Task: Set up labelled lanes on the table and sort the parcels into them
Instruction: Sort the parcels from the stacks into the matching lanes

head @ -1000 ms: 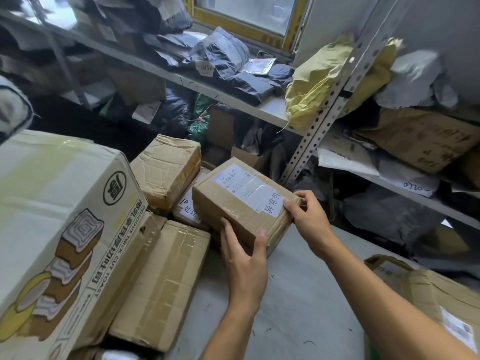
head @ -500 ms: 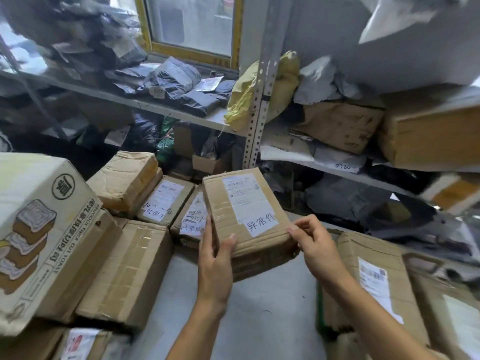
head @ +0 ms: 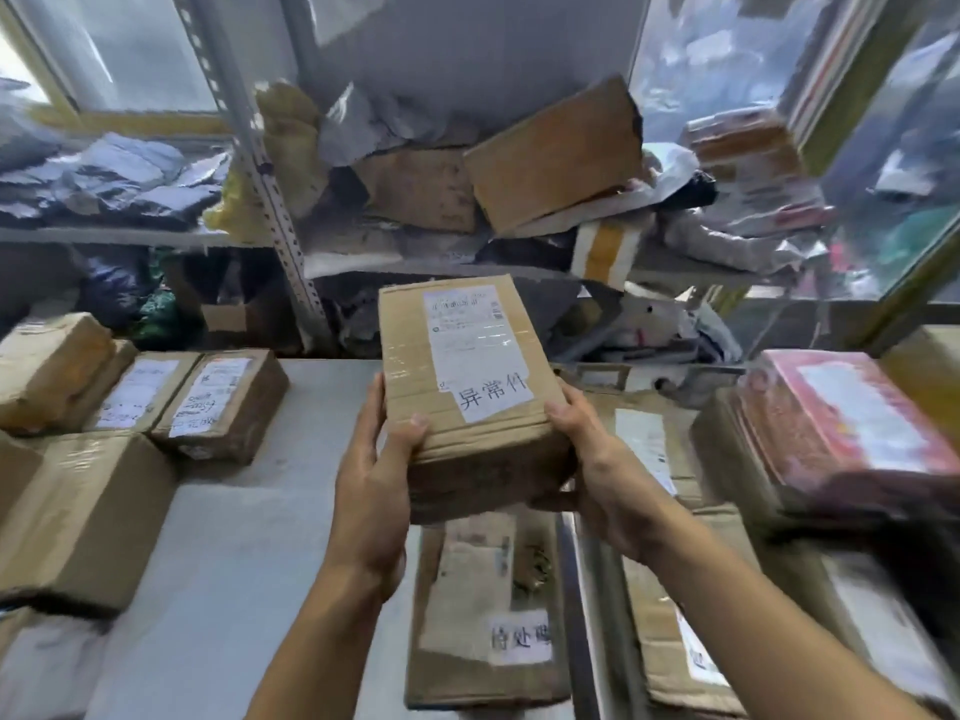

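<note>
Cardboard parcel (head: 462, 387) between both hands' fingers (head: 558, 410)

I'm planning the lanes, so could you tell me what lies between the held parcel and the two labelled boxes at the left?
In the head view, only bare grey table lies between the held parcel and the labelled boxes.

Grey table (head: 270, 537) is carrying taped cardboard parcels (head: 78, 511) w/ white labels along its left edge & 2 labelled boxes (head: 218, 402) side by side nr the far left corner, while a flat labelled carton (head: 483, 610) is lying at the right edge.
</note>
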A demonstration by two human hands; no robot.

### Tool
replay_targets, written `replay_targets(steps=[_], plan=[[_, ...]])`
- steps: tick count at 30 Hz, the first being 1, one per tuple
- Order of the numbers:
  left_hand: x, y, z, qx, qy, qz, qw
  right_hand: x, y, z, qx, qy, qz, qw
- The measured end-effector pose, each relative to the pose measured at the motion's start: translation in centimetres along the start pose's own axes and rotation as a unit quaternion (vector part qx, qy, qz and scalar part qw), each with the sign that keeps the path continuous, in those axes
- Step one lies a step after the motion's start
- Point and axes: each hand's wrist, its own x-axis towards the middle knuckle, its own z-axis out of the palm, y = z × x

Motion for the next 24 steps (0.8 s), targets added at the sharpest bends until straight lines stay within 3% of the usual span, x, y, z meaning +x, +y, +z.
replay_targets(steps=[16,24], plan=[[-9.7,-3.9,15.8,-0.018,-0.171,-0.052,0.984,-16.0,3.0,-14.3,0.006,0.180,-0.043,0.983],[-14.1,-5.3,24.6,0.004,-0.169,-0.028,0.985,-21.1,2.4,-22.6,-0.004,0.158,-0.073,0.985]])
